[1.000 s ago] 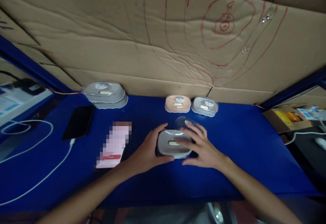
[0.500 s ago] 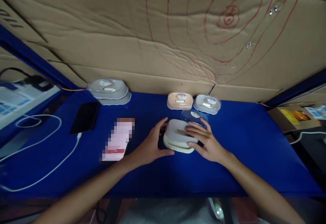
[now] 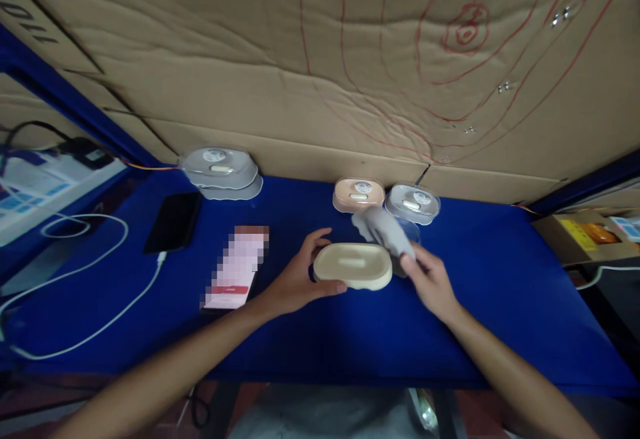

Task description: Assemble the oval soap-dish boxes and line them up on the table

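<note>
A cream oval soap dish (image 3: pixel 353 268) sits in front of me, hollow side up, with a raised bar in its middle. My left hand (image 3: pixel 303 272) grips its left end, thumb along the front rim and fingers behind. In my right hand (image 3: pixel 431 286) is a grey soap dish (image 3: pixel 384 229), tilted on its side and blurred by motion, pinched at its near right end. A clear lid (image 3: pixel 411 231) lies behind the right fingers, partly hidden by the grey piece.
At the back stand a peach lidded dish (image 3: pixel 359 196), a grey lidded dish (image 3: pixel 413 204) and a grey stack (image 3: pixel 223 174). Left are a lit phone (image 3: pixel 234 269), a black phone (image 3: pixel 174 222) and its white cable (image 3: pixel 133 319). A cardboard box (image 3: pixel 585 239) stands at right.
The grey dish has been lifted off the cream one and tipped up to the right by my right hand, uncovering the cream hollow. My left hand has closed on the cream dish.
</note>
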A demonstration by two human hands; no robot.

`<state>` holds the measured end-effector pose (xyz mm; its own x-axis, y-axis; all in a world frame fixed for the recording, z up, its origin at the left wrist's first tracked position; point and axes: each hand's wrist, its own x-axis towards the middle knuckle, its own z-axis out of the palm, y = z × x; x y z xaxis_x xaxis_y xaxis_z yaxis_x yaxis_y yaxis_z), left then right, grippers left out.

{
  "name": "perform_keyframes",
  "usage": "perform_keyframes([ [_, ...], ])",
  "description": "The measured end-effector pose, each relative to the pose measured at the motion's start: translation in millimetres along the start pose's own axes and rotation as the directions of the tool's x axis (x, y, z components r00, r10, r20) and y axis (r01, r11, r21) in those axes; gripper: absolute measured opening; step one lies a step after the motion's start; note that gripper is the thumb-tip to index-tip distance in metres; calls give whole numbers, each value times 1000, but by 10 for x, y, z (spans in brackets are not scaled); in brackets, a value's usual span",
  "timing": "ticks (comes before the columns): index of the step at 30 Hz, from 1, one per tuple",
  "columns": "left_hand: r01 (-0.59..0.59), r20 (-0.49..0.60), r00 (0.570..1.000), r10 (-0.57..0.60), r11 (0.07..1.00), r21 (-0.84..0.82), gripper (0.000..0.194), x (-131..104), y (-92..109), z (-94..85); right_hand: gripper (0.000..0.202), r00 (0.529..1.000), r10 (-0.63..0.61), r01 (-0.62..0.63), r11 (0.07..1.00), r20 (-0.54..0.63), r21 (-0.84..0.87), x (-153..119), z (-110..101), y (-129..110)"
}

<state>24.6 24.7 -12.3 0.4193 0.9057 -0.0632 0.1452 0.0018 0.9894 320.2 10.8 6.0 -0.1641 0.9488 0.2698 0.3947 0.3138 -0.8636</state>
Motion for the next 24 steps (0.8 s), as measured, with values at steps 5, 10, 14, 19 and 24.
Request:
perform_keyframes([
  [5,-89,-87,993,86,996,-27,134,-37,-17,99,45,857,-337,461,838,389,-290,-138,195,-182],
  [10,12,1,1000,-12,985,-173,134,-64,37,120,53,818,-316,528,744,480,-410,-139,248,-147],
  [14,100,61,994,-86,954,-284,116,-40,87,112,64,766,-306,566,738,565,-368,-84,165,-141],
  [19,136,64,990,-122,938,-320,118,-42,88,118,50,819,-301,545,672,488,-501,-149,251,-175],
  [24,68,-39,996,-81,963,-262,116,-45,86,87,65,841,-297,520,672,452,-527,-236,362,-207],
])
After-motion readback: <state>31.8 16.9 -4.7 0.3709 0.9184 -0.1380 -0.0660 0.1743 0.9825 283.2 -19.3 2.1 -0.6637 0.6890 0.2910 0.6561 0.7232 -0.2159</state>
